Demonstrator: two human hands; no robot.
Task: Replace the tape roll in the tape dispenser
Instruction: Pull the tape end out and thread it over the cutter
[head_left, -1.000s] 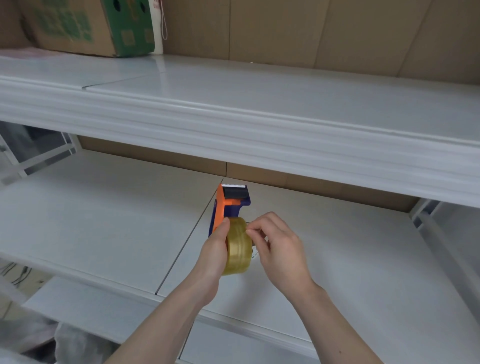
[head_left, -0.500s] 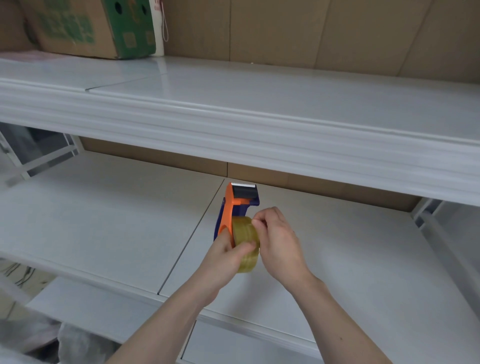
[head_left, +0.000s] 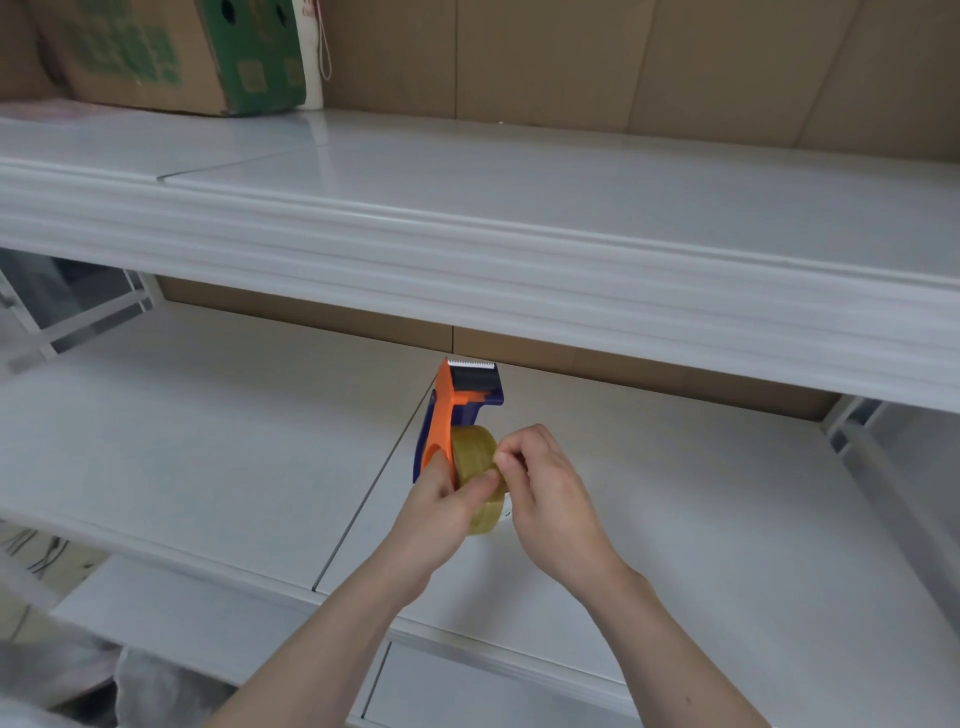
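over white shelf (head_left: 208, 457), left hand (head_left: 441, 512) grips tape roll (head_left: 475, 457).

Two bare forearms come up from the bottom edge of the view, ending in the left hand (head_left: 441, 512) and the right hand (head_left: 550, 488). No sleeve covers either arm as far as the frame shows. The wrists and fingers carry nothing. The fingernails that show are short and plain.

Soft even light, blurred corners, wide-angle bowing
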